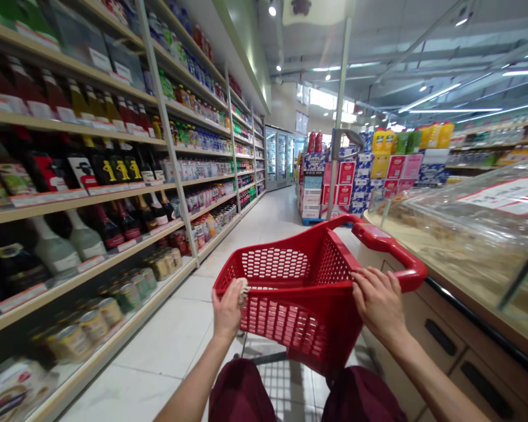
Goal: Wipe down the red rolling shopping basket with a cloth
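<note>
A red plastic shopping cart (pixel 290 316) with holes in its walls stands in front of me, turned so that its handle (pixel 389 240) is at the right. At the cart's front left corner, my left hand (pixel 227 308) is closed on a small crumpled whitish cloth (pixel 244 291), pressed against the rim. Its exact shape is partly hidden by the fingers. My right hand (pixel 378 299) grips the top rim near the handle, fingers over the edge. No goods show in the part of the basket that I can see.
Tall shelves of bottles (pixel 79 158) and cans line the left. A counter (pixel 466 258) with clear plastic covers stands close on the right. Stacked boxes (pixel 347 181) with jugs on top stand ahead, beside a pole (pixel 341 99). Glass-door fridges (pixel 279 155) are at the back.
</note>
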Available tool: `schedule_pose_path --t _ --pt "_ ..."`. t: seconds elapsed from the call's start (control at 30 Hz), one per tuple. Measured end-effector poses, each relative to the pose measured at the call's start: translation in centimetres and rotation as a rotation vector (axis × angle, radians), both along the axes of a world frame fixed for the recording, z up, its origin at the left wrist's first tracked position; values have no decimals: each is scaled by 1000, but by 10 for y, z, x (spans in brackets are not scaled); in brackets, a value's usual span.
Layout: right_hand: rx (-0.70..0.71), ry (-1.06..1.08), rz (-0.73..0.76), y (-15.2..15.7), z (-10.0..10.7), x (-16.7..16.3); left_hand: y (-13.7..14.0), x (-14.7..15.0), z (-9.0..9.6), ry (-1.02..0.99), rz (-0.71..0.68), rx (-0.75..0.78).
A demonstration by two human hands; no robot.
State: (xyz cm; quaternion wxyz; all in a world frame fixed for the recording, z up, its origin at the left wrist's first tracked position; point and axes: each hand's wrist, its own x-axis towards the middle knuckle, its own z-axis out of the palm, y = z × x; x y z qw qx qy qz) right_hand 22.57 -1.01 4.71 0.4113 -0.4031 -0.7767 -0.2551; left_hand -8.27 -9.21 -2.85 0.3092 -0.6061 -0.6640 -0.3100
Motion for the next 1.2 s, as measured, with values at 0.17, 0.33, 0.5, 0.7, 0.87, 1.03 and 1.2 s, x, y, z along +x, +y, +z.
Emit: schedule_pose_path --t 0.17,0.33,0.5,0.7,0.87,1.03,1.2 --pt "2 29 47 -1 -1 -2 17 40 3 28 -53 -22" --pt "-11 -9 66 -4 -1 0 30 71 8 76 -177 -53" --pt "-6 59 58 -6 -1 -2 9 26 6 -27 -36 11" --pt "5 54 108 -6 -1 0 44 117 21 11 -291 -53" --pt "-7 83 111 -4 -1 6 32 93 18 -32 -245 -27" --pt "-5 157 109 -3 -3 1 34 104 22 -20 -246 -10" --pt "-7 112 143 -2 -4 4 54 155 39 35 -383 -26"
